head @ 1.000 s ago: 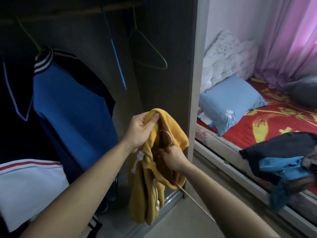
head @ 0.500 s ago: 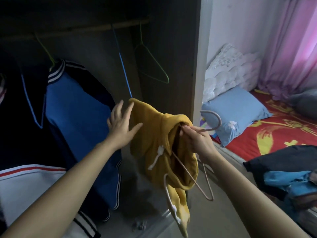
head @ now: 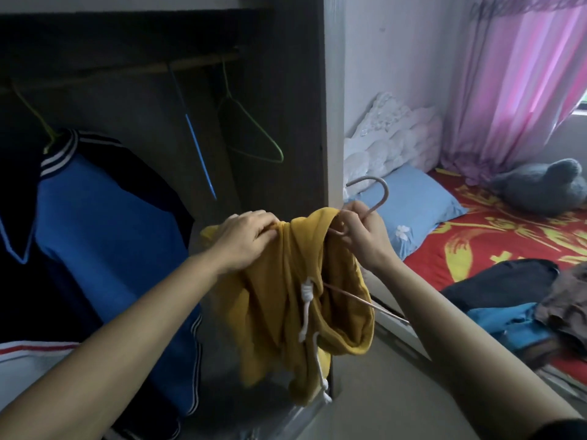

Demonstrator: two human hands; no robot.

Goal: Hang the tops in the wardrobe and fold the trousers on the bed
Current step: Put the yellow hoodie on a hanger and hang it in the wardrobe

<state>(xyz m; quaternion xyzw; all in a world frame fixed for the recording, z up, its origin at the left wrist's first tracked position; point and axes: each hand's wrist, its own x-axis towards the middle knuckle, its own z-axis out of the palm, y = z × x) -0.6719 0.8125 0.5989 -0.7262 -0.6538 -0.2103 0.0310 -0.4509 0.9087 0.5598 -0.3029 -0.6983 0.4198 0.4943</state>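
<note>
Most of hanger point(head: 386, 195) w/in hoodie point(head: 279, 281).

Dim wardrobe point(head: 127, 74), curtain-filtered point(head: 514, 74) daylight, wide-angle warp

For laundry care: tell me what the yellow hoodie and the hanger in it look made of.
Yellow hoodie: soft matte knit, probably cotton fleece; it drapes in thick folds. Hanger: thin stiff rod, likely coated metal wire; dull pinkish finish.
</note>
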